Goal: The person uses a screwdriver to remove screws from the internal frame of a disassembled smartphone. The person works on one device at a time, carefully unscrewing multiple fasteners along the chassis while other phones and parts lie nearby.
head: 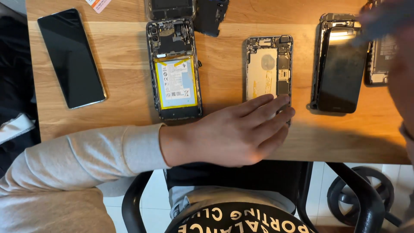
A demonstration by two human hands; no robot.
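On the worktop: several opened phones lie in a row, seen from above by the head camera.
Worktop: light wood with visible grain; its near edge runs just under the left hand, and a warm light falls on its right part.
Sleeve: pale grey, it comes in from the lower left and crosses above the near edge of the worktop.
Chair: black frame, under the near edge of the worktop.
Left hand: open and flat, palm down, the fingers close together and stretched to the right; it holds nothing, and the fingertips lie on the lower end of the silver phone shell.
Right hand: only a blurred shape shows at the upper right corner, so I cannot tell if it is open or closed.
Whole phone: dark glass, face up, far left, well apart from the hand.
Phone with battery: back removed, white battery with yellow border, just left of the silver shell.
Dark phone: screen lifted on its frame, to the right of the silver shell.
Silver phone shell: empty housing, in the middle of the row, touched at its bottom by the fingertips.
Black parts: at the far edge, above the phone with battery.
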